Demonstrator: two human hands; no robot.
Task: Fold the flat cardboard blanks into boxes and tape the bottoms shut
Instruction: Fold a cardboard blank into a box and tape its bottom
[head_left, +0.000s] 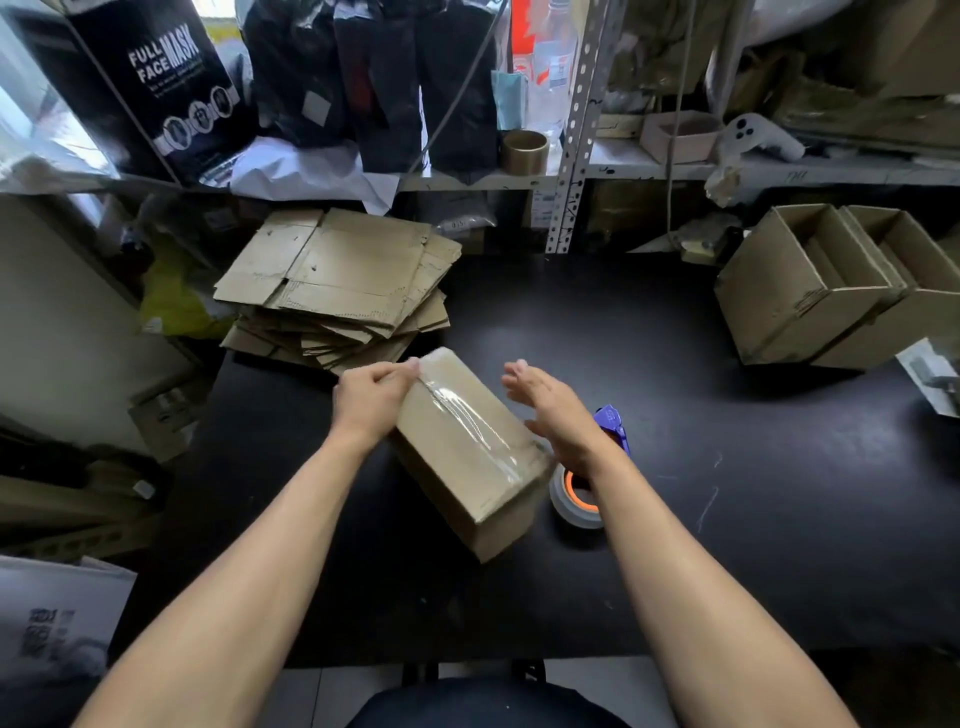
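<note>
My left hand (371, 397) grips the far end of the taped box (470, 452) in the middle of the table (727, 467). My right hand (553, 410) hovers open just right of it, holding nothing. The blanks (337, 286) lie far left.

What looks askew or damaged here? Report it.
The tape strip on the box is wrinkled rather than flat. The flat blanks are stacked unevenly, edges fanned out. A finished box at the right leans tilted.
</note>
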